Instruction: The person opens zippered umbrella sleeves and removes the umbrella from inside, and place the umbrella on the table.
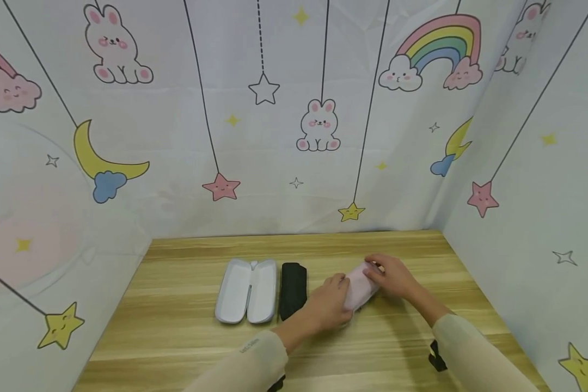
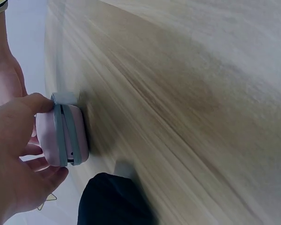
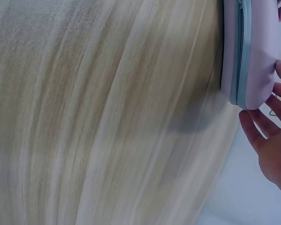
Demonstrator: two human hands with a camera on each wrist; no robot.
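Observation:
A pale pink zip case (image 1: pixel 360 286) with a grey-blue zip band lies tilted at the right of the wooden table. My left hand (image 1: pixel 327 300) grips its near end, thumb on one side and fingers on the other, as the left wrist view shows. In that view, the zip edges at the near end of the case (image 2: pixel 64 133) stand slightly apart. My right hand (image 1: pixel 391 276) holds the far end, with thumb and fingertips against the case (image 3: pixel 262 56). What the case holds is hidden.
Left of my left hand lies a long black soft-looking item (image 1: pixel 293 289). Beside it, a white hard case (image 1: pixel 235 291) lies spread open, hinge in the middle. A printed curtain (image 1: pixel 274 207) stands behind the table and at both sides.

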